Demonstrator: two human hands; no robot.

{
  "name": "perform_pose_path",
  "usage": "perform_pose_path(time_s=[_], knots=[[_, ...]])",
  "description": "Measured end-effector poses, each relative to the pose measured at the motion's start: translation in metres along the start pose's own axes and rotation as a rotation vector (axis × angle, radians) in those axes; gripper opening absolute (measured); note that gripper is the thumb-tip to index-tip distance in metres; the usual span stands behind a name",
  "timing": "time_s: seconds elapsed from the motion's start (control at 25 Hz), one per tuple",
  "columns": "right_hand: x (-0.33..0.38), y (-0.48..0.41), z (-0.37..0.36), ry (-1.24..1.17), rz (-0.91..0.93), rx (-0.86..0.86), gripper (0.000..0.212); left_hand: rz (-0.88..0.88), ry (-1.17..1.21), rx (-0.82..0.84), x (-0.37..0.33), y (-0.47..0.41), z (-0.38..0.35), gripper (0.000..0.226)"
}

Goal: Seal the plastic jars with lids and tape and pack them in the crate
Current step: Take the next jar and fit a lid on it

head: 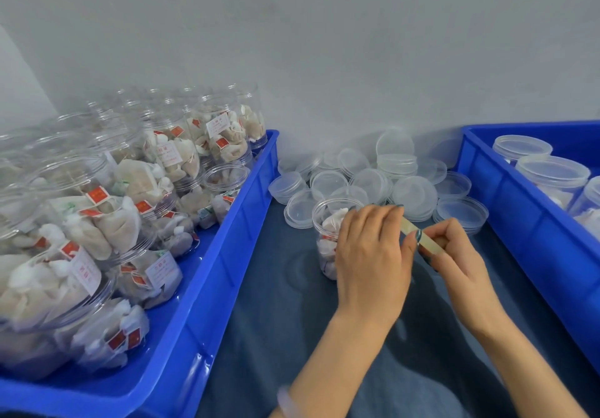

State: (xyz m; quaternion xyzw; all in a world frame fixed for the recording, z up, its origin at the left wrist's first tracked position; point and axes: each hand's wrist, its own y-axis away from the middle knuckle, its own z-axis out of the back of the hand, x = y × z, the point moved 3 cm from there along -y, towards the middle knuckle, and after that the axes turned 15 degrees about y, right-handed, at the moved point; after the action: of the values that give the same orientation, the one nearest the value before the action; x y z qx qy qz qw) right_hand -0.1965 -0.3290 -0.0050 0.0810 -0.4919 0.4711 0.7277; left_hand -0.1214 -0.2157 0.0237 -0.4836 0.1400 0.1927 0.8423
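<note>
Lids point(373, 177) heap just behind the jar point(326, 239), which stands on blue cloth point(285, 304) between the left crate point(227, 255) and right crate point(519, 223). I see the left hand point(370, 255) gripping that jar, the right hand point(454, 255) pinching a tape strip point(425, 240). Grey wall point(324, 44) behind.

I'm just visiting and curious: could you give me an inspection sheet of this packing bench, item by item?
Surface: dark blue cloth-covered tabletop, between two crates.
Job's things: clear plastic jar of white pouches stands on the cloth; pale strip of tape stretched beside it; heap of clear round plastic lids behind; blue plastic crate on the left full of unlidded filled jars; blue plastic crate on the right holding lidded jars.
Clutter: nothing seen.
Grippers: none, bare hands; left hand grips the jar, right hand pinches the tape.
Cables: nothing seen.
Surroundings: plain grey wall.
</note>
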Motion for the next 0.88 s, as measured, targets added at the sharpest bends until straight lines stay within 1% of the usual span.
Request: perform_pose_path(time_s=[0.04,0.12,0.2,0.28,0.4,0.44,0.56,0.6,0.64,0.72,0.76,0.8,0.88], knots=[[0.0,0.0,-0.001,0.013,0.006,-0.012,0.025,-0.009,0.0,-0.045,0.0,0.0,0.0,0.029],[0.003,0.001,-0.003,0.024,0.01,-0.043,0.009,-0.01,0.043,-0.156,-0.001,0.001,0.003,0.02],[0.006,0.002,-0.004,0.024,0.016,-0.067,0.018,-0.011,0.097,-0.228,-0.001,0.0,0.005,0.011],[0.006,0.003,-0.005,0.022,0.025,-0.066,0.021,-0.024,0.123,-0.243,0.0,-0.002,0.006,0.006],[0.006,0.003,-0.01,0.09,0.059,-0.049,0.011,-0.018,0.105,-0.216,0.002,-0.004,0.008,0.007],[0.007,0.002,-0.012,0.135,0.086,-0.057,0.013,-0.005,0.106,-0.207,0.003,-0.003,0.009,0.008],[0.009,-0.002,-0.009,0.24,0.141,-0.122,0.024,0.072,0.19,-0.2,0.0,0.004,0.013,0.013],[0.008,-0.005,-0.007,0.325,0.147,-0.15,0.034,0.104,0.243,-0.202,-0.004,0.008,0.015,0.013],[0.004,-0.007,-0.003,0.453,0.145,-0.184,0.05,0.13,0.297,-0.202,-0.007,0.012,0.018,0.014],[-0.003,-0.01,0.009,0.635,0.06,-0.256,0.079,0.156,0.387,-0.191,-0.014,0.019,0.025,0.013],[-0.004,-0.009,0.014,0.672,0.037,-0.3,0.083,0.184,0.437,-0.192,-0.014,0.022,0.029,0.012],[-0.004,-0.008,0.018,0.695,0.064,-0.345,0.079,0.248,0.5,-0.212,-0.01,0.023,0.034,0.01],[0.0,-0.006,0.02,0.734,0.177,-0.416,0.065,0.434,0.602,-0.299,0.009,0.024,0.044,0.016]])
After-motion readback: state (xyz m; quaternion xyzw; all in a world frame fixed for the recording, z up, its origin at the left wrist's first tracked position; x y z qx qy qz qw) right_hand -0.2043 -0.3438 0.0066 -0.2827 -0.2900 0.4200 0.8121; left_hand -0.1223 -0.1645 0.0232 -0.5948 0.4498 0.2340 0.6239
